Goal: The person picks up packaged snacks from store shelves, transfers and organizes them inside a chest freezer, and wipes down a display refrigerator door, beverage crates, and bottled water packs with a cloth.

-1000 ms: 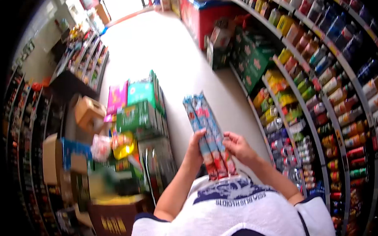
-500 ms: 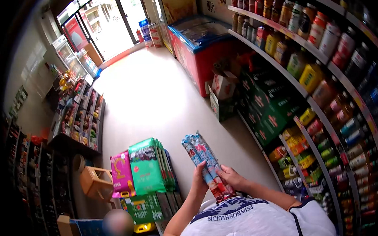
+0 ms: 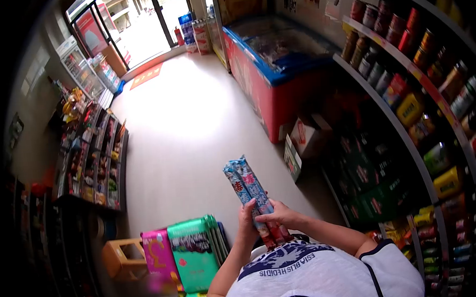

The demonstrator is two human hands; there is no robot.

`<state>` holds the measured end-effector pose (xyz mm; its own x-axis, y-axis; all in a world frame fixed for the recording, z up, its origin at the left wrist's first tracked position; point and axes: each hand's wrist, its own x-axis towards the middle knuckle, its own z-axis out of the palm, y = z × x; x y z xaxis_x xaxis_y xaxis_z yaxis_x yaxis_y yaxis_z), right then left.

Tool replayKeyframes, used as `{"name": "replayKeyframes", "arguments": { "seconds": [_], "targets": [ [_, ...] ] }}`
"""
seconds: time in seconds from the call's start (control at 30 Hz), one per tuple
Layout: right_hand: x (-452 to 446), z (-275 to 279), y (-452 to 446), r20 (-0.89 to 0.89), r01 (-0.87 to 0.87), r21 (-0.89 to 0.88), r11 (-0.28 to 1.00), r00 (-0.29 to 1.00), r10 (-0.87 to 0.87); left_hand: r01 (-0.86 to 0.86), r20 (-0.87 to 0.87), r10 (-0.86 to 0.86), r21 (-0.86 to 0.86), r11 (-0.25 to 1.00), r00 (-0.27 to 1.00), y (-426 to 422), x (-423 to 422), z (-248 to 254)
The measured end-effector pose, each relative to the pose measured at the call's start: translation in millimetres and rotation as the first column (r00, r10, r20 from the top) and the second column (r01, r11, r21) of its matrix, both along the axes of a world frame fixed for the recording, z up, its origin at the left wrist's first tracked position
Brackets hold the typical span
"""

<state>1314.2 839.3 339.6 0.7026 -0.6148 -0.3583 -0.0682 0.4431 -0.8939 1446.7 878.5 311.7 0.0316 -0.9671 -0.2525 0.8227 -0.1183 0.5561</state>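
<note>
Clasping slim blue-and-red packets (image 3: 247, 181), left hand (image 3: 246, 221) and right hand (image 3: 280, 215) in closed grip, near shirt lettering (image 3: 288, 262) resembling "ESTABLISHED"

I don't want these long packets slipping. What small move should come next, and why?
Probably slide the left hand slightly up the long packets while the right hand holds them: both hands grip close together, and the blue upper ends stick out well beyond them.

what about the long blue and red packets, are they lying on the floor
No, the left hand and right hand hold the packets close to the white shirt.
</note>
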Motion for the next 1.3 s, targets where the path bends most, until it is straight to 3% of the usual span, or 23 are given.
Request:
{"name": "replayKeyframes", "arguments": {
  "seconds": [0.07,0.17,0.3,0.4,0.47,0.53,0.7,0.83,0.9,0.93,0.97,1.03,1.1,1.13,1.17,1.2,1.23,1.3],
  "targets": [
    [23.1,14.7,-51.2,0.026,0.067,0.149,0.987,0.997,-0.072,0.02,0.043,-0.021,0.018,1.0,0.999,-55.1,26.0,10.8],
    [54.8,27.0,-115.8,0.166,0.142,0.103,0.985,0.974,-0.157,0.078,0.127,-0.076,-0.013,0.997,0.989,-138.1,53.3,32.5],
    [63.2,52.3,-194.6,0.05,0.264,0.137,0.955,0.961,-0.273,0.218,0.212,-0.21,-0.014,0.976,0.954,-236.4,65.3,30.1],
    [60.4,32.5,-255.2,0.084,0.344,0.097,0.934,0.932,-0.352,0.347,0.303,-0.341,0.036,0.937,0.89,-303.4,65.5,31.3],
    [52.9,14.7,-302.4,0.085,0.316,0.129,0.94,0.941,-0.328,0.432,0.372,-0.415,0.04,0.901,0.83,-351.5,68.2,32.8],
    [50.6,31.1,-353.4,0.048,0.296,0.117,0.948,0.952,-0.303,0.478,0.42,-0.43,-0.012,0.878,0.799,-402.7,69.7,33.8],
    [64.0,49.2,-474.9,0.334,0.466,-0.003,0.885,0.834,-0.439,0.539,0.487,-0.413,-0.149,0.829,0.769,-545.6,77.7,60.4],
    [51.8,76.2,-550.6,0.389,0.547,0.065,0.834,0.756,-0.526,0.684,0.61,-0.434,-0.258,0.682,0.663,-642.9,69.8,92.6],
    [26.3,76.2,-576.6,0.38,0.532,0.152,0.833,0.746,-0.547,0.749,0.49,-0.577,-0.312,0.584,0.654,-679.0,51.1,100.8],
    [23.0,84.3,-585.2,0.418,0.577,0.116,0.808,0.71,-0.567,0.768,0.401,-0.655,-0.344,0.54,0.64,-695.2,40.5,101.8],
    [13.9,99.3,-586.5,0.3,0.657,0.087,0.749,0.7,-0.648,0.784,0.314,-0.728,-0.377,0.493,0.609,-712.7,29.7,102.0],
    [-3.1,107.7,-592.5,0.288,0.75,0.061,0.658,0.618,-0.731,0.836,0.335,-0.798,-0.424,0.347,0.501,-747.1,-0.1,101.7],
    [-13.4,93.8,-588.9,0.275,0.872,0.072,0.484,0.449,-0.85,0.91,0.479,-0.8,-0.368,0.19,0.361,-782.4,-33.5,91.7],
    [-13.9,100.1,-589.2,0.274,0.909,0.055,0.413,0.384,-0.882,0.955,0.826,-0.497,-0.295,0.019,0.265,-802.7,-50.9,88.2],
    [-15.4,95.4,-588.6,0.271,0.936,0.08,0.344,0.311,-0.911,0.981,0.985,-0.065,-0.165,-0.107,0.159,-820.6,-69.6,80.3],
    [-13.2,91.6,-588.7,0.313,0.96,0.085,0.265,0.227,-0.922,0.962,0.922,0.292,-0.208,-0.178,0.254,-833.8,-91.4,53.1],
    [-4.7,90.1,-589.8,0.359,0.979,0.091,0.182,0.139,-0.923,0.953,0.813,0.524,-0.119,-0.279,0.255,-848.1,-106.0,37.4],
    [21.3,102.5,-597.7,0.307,0.998,0.04,-0.042,-0.052,-0.95,0.896,0.608,0.721,0.034,-0.443,0.333,-876.8,-126.0,21.9]
  ]
}}
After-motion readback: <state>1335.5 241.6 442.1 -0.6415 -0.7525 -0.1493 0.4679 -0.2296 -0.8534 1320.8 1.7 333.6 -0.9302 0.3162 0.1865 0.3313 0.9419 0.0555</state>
